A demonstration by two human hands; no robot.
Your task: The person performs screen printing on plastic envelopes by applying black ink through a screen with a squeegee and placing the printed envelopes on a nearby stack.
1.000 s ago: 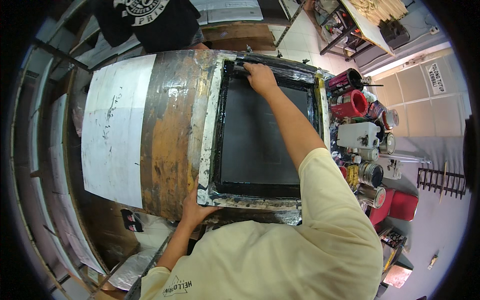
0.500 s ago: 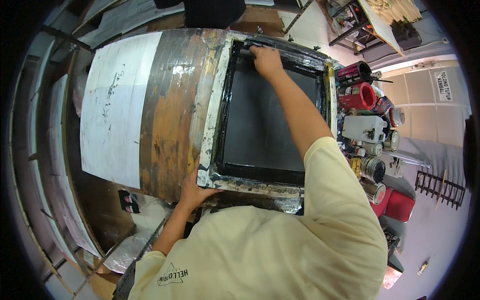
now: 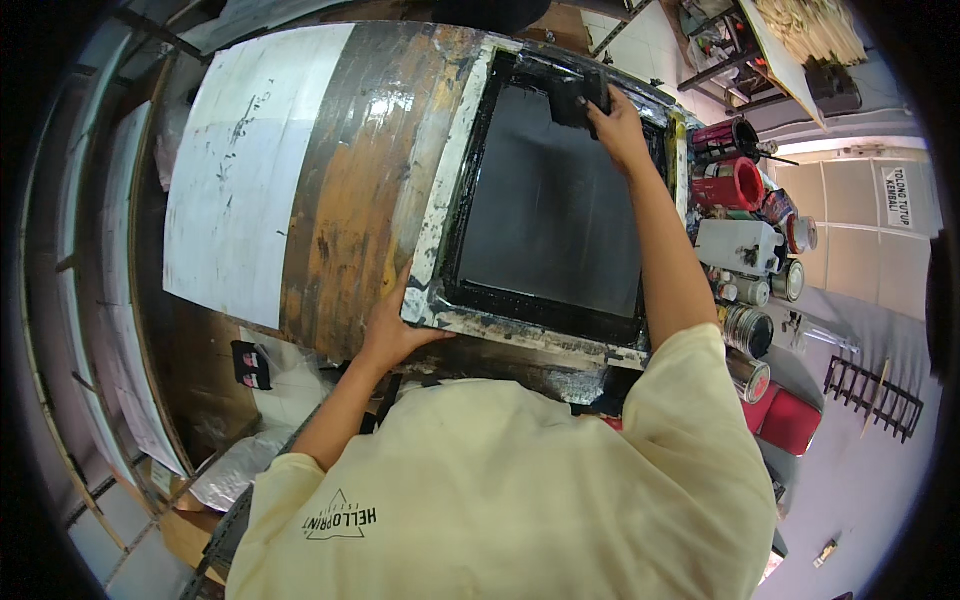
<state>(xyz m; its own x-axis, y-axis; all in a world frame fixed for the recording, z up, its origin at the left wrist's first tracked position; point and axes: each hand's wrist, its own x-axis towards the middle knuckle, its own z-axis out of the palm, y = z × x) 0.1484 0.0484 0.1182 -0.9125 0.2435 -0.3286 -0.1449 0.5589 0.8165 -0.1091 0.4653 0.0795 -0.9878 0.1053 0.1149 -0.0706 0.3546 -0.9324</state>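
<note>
Black mesh: the dark rectangular printing screen in its paint-crusted white wooden frame (image 3: 455, 190) lies flat on the stained brown worktop (image 3: 350, 180), filling the worktop's right half.
Squeegee: the black, ink-covered squeegee block (image 3: 572, 100) sits on the mesh at the frame's far edge, toward its far right corner; its long axis runs along that far edge, across my reach.
Right hand: my right hand (image 3: 618, 128) is on the squeegee, fingers curled down over its right end, gripping it; the arm stretches the whole length of the screen to get there.
Left hand: my left hand (image 3: 392, 330) presses on the frame's near left corner, thumb lying along the near rail, fingers wrapped under the corner, holding the frame down rather than lifting it.
Key relation: the squeegee is at the far edge and the open mesh lies between it and my body, so the right hand is the nearer one by far; the left is well apart, diagonally opposite.
Right edge: ink tins and a red tub (image 3: 735, 185) crowd just beside the frame.
</note>
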